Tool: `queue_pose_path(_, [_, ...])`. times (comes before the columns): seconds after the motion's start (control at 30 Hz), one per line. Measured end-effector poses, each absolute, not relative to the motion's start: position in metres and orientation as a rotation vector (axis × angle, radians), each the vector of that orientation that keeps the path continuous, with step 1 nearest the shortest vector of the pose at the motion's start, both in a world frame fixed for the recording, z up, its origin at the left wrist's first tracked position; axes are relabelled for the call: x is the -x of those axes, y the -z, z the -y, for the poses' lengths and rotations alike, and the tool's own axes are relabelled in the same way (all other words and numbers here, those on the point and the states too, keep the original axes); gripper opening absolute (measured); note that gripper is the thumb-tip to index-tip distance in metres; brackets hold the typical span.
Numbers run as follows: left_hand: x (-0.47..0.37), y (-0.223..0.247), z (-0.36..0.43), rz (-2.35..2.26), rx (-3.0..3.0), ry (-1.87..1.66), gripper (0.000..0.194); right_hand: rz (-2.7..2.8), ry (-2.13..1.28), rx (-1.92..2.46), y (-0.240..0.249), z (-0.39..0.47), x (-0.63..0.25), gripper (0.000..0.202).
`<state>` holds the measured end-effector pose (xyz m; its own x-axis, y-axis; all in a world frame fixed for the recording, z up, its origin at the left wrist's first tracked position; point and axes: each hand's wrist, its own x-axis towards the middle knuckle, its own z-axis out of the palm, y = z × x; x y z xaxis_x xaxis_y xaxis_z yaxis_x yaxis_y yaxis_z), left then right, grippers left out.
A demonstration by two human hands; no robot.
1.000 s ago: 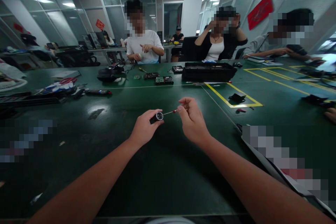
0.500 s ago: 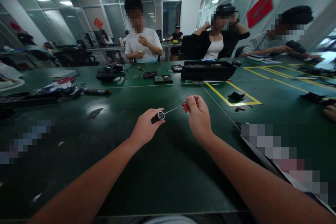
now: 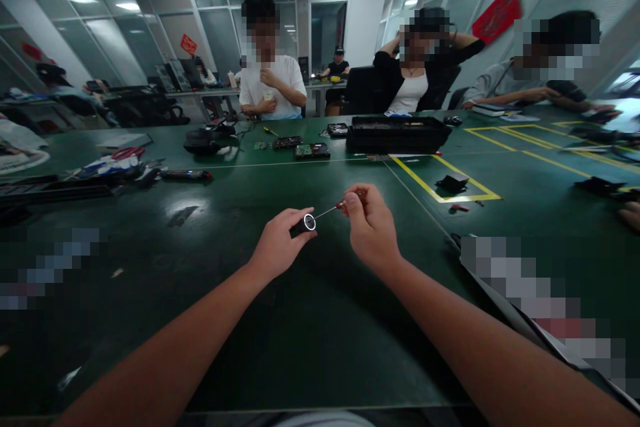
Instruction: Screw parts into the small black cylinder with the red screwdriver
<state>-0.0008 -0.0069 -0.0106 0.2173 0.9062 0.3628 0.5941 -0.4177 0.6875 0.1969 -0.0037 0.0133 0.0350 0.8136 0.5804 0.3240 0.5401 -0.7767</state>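
Observation:
My left hand (image 3: 279, 240) is closed around a small black cylinder (image 3: 309, 222) with a pale ring at its end, which faces right. Between the fingers of my right hand (image 3: 373, 223) is the red handle of a screwdriver (image 3: 330, 210). Its thin metal shaft slants down to the left, and the tip meets the ringed end of the cylinder. Whether the tip sits inside the end or only touches it, I cannot make out. Both hands are above the green table (image 3: 300, 347). My right fingers hide most of the handle.
A long black tray (image 3: 399, 140) stands at the back, beside circuit boards (image 3: 313, 151). Yellow tape (image 3: 470, 199) frames a black piece (image 3: 453, 183) on the right. Tools and scissors (image 3: 129, 153) lie on the left. Several people sit or stand across the table.
My right hand has shifted slightly left and turned, bringing the screwdriver closer to the cylinder and showing more of its red handle. The cylinder's end has tilted a little to the right.

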Motion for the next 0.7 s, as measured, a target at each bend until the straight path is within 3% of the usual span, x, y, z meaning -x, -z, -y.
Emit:
queue_pose_path(0.33, [-0.001, 0.015, 0.006, -1.348, -2.112, -0.99, 0.049, 1.846, -0.256, 0.978, -0.024, 0.011, -0.196, 0.013])
queue_pose_path(0.7, [-0.002, 0.013, 0.007, -1.348, -2.08, -0.973, 0.05, 1.729, -0.179, 1.03, -0.027, 0.011, -0.199, 0.014])
